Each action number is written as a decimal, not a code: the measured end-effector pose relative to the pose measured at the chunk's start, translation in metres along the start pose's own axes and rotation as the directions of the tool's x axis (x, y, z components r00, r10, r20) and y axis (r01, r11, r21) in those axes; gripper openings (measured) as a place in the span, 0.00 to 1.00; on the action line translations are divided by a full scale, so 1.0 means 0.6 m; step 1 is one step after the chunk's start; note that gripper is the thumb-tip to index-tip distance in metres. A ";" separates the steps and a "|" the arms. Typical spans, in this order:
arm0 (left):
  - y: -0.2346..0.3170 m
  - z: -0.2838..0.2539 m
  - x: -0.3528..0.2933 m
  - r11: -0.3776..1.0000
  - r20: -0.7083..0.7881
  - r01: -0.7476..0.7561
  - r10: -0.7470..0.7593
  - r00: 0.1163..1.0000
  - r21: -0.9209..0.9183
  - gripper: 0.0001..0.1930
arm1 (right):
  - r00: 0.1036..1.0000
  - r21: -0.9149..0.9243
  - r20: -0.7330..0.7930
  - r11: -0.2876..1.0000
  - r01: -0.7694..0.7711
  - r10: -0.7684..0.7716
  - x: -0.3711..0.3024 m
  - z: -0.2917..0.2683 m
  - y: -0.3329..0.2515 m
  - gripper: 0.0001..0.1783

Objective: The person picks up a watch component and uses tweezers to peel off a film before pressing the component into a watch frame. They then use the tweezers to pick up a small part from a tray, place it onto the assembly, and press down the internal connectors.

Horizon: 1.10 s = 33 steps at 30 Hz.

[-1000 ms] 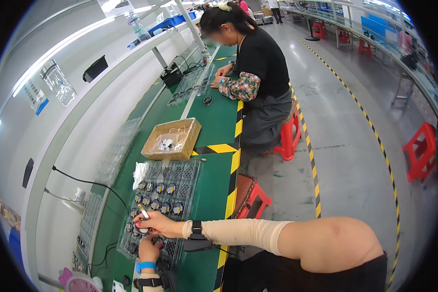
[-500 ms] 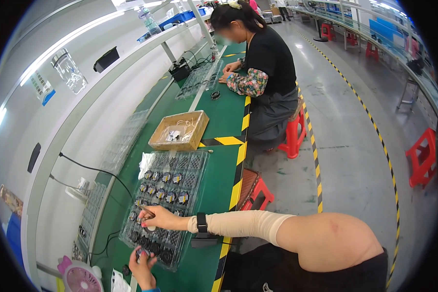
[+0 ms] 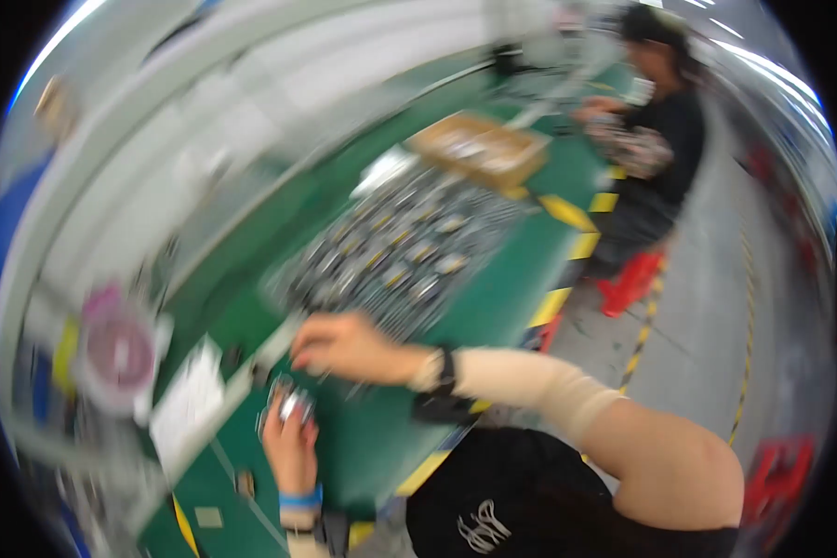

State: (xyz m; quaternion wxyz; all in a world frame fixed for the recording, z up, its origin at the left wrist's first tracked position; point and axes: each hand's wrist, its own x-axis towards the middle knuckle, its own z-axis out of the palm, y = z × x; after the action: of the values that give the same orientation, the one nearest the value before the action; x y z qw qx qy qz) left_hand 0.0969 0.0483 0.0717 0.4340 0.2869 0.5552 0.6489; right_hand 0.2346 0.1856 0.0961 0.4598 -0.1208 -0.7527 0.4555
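Note:
The picture is smeared by motion. My left hand (image 3: 291,437), with a blue wristband, is closed around a small shiny metal part (image 3: 291,405) above the green bench (image 3: 493,298). My right hand (image 3: 344,346), in a beige sleeve with a black watch, hovers with curled fingers over the near end of a dark tray (image 3: 400,251) filled with several small metal parts. Whether the right fingers pinch anything is lost in the blur.
A cardboard box (image 3: 479,147) sits beyond the tray. Another person in black (image 3: 665,139) sits at the far end on a red stool (image 3: 631,282). A pink round fan (image 3: 116,352) and white paper (image 3: 188,407) lie at the left. Yellow-black tape edges the bench.
The view has swung sharply left and blurred. My right hand moved off the tray's middle toward its near end, close to my left hand, which now shows a metal part.

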 end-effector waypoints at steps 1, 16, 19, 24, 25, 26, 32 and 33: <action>-0.004 -0.018 0.010 0.999 -0.029 0.034 -0.035 0.999 -0.014 0.17 | 0.985 0.118 -0.005 0.978 -0.173 0.175 -0.014 0.034 0.014 0.05; -0.061 -0.227 0.039 0.992 0.065 -0.058 0.065 0.996 -0.112 0.14 | 0.950 -0.310 0.220 0.908 0.282 -0.220 -0.034 0.246 0.117 0.07; -0.071 -0.226 0.042 0.989 0.065 -0.047 0.057 0.996 -0.140 0.14 | 0.924 -0.354 0.255 0.862 0.363 -0.284 -0.035 0.243 0.117 0.07; -0.081 -0.220 0.050 0.987 0.028 -0.024 0.028 0.999 -0.158 0.14 | 0.878 -0.403 0.312 0.786 0.468 -0.363 -0.038 0.240 0.130 0.08; -0.082 -0.220 0.051 0.987 0.028 -0.020 0.025 0.999 -0.157 0.14 | 0.879 -0.403 0.311 0.788 0.465 -0.360 -0.039 0.239 0.131 0.08; -0.082 -0.220 0.052 0.985 0.019 -0.007 0.010 1.000 -0.172 0.13 | 0.902 -0.392 0.302 0.822 0.414 -0.310 -0.041 0.240 0.132 0.08; -0.086 -0.223 0.058 0.977 0.010 0.035 -0.034 0.999 -0.211 0.12 | 0.880 -0.343 0.344 0.829 0.442 -0.327 -0.040 0.237 0.142 0.12; -0.086 -0.223 0.059 0.977 0.010 0.037 -0.036 0.999 -0.211 0.12 | 0.881 -0.343 0.344 0.830 0.441 -0.326 -0.040 0.237 0.141 0.12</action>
State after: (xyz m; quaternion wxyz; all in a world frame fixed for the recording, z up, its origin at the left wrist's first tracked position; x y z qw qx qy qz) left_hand -0.0207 0.0167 -0.0117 0.4755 0.2312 0.4871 0.6951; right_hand 0.1135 0.1366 -0.0081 0.3993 0.0036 -0.8956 0.1963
